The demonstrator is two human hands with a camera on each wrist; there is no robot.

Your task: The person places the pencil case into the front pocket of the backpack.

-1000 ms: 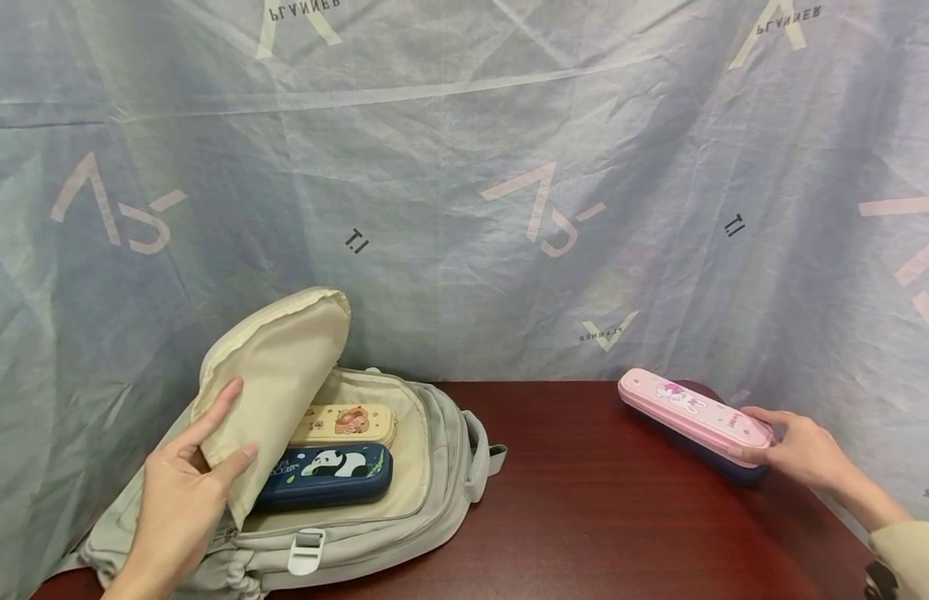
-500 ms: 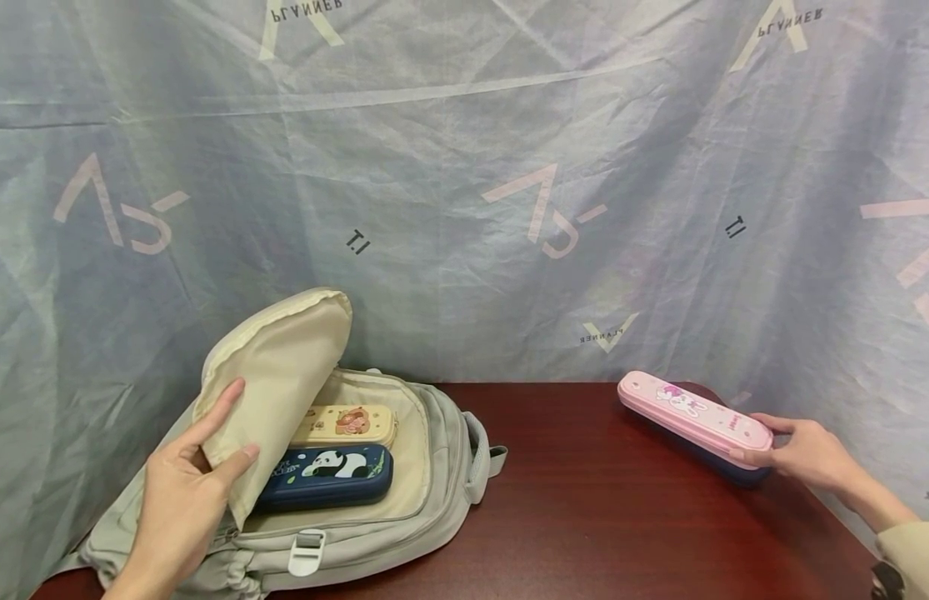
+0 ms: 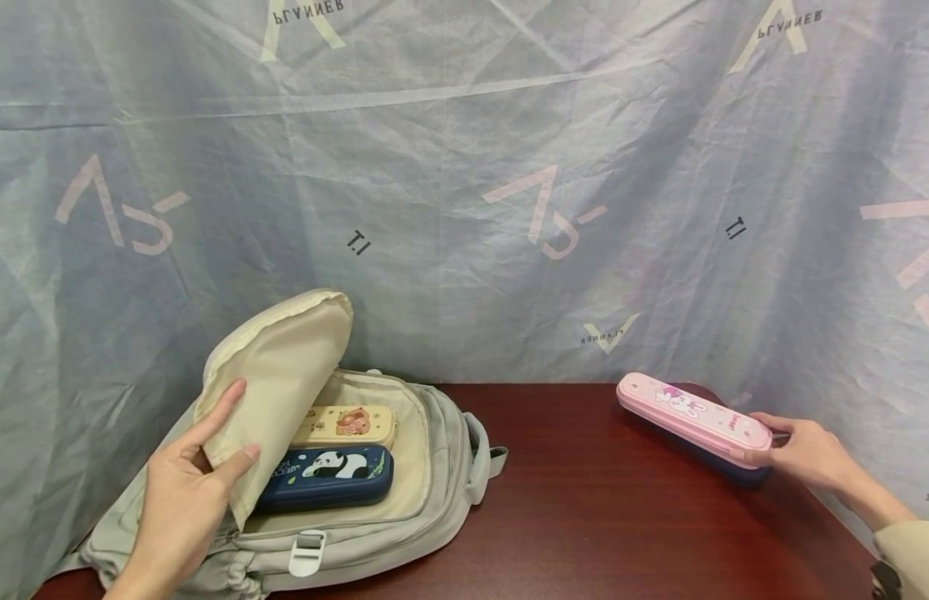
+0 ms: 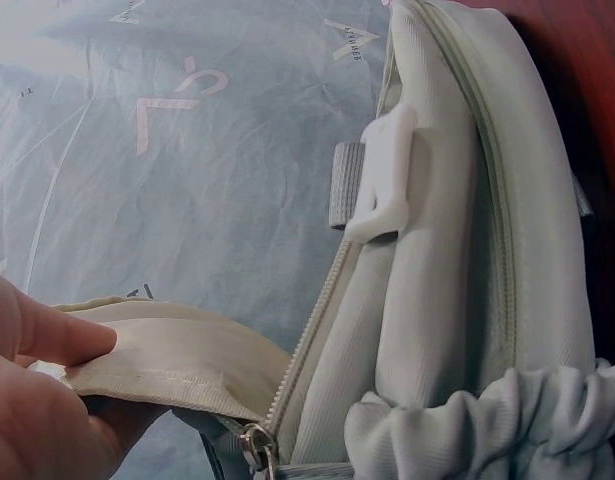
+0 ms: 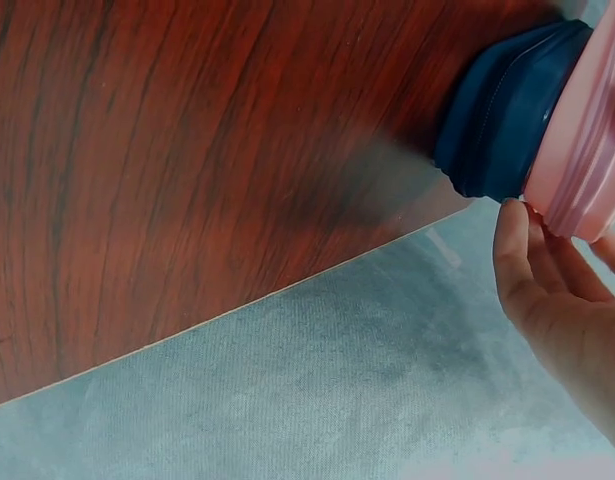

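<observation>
A pale grey backpack [image 3: 442, 500] lies open on the dark red table [image 3: 584, 517]. My left hand [image 3: 182, 492] pinches its beige flap [image 3: 277, 375] between thumb and fingers and holds it up; the left wrist view shows the flap's edge [image 4: 167, 350] against my thumb. Inside lie a yellow pencil case [image 3: 344, 423] and a navy panda pencil case [image 3: 329, 475]. At the right, my right hand [image 3: 801, 454] grips the near end of a pink pencil case [image 3: 689, 412], which rests on a dark blue case [image 3: 741, 477]. Both cases' ends, pink [image 5: 587, 150] and blue [image 5: 507, 120], show in the right wrist view.
A wrinkled grey-blue cloth [image 3: 464, 208] hangs behind the table and drapes past its right edge [image 5: 287, 290]. The stacked cases sit near that right edge. A white buckle [image 3: 307, 554] and a strap [image 3: 479, 454] lie on the backpack's front and side.
My right hand has shifted slightly at the end of the pink case, which has barely moved. The left hand and flap stay as they were.
</observation>
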